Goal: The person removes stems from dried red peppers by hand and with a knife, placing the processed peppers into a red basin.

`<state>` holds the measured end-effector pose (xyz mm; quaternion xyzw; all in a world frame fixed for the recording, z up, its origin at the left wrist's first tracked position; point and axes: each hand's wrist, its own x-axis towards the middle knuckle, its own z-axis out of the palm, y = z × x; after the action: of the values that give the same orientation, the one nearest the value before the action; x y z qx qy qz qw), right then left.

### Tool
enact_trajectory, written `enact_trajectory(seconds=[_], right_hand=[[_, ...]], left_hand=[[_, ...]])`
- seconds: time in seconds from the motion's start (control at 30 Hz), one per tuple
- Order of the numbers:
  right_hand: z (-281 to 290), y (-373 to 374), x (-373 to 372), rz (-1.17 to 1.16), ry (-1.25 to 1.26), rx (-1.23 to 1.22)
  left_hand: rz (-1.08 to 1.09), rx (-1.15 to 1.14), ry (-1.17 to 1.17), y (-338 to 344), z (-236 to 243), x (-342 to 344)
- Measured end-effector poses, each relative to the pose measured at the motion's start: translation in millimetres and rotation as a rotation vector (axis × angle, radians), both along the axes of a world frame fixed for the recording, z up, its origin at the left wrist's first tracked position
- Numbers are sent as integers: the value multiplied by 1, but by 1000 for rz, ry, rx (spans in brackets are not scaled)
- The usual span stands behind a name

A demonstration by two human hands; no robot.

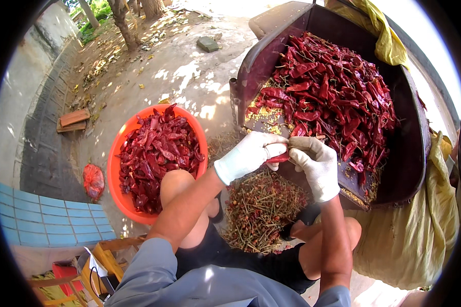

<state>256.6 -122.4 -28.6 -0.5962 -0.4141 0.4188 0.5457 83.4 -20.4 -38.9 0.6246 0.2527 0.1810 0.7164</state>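
Observation:
Both my hands wear white gloves and meet in front of me, above a heap of stems on the ground. My left hand is closed on a dried red chili pepper, part of which shows below the fingers. Close against it, my right hand pinches at the pepper's other end; what lies between those fingertips is too small to make out. A big pile of dried red chilies fills much of a dark cart bed ahead to the right. More chilies lie in an orange basin on my left.
Yellow seeds are scattered over the cart's near lip. Yellowish sacks stand at the right. A red plastic bag and bricks lie left of the basin. Wooden furniture is at the lower left, a stone block farther off.

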Motion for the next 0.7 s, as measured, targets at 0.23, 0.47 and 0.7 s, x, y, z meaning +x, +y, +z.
enact_trajectory(seconds=[0.23, 0.47, 0.7], right_hand=[[3, -4, -9, -71, -493, 188], [4, -2, -18, -117, -669, 288], [1, 1, -18, -102, -607, 297]], left_hand=[[-9, 528, -68, 0, -19, 2], [119, 1132, 285, -16, -11, 3], [163, 1214, 255, -13, -19, 6]])
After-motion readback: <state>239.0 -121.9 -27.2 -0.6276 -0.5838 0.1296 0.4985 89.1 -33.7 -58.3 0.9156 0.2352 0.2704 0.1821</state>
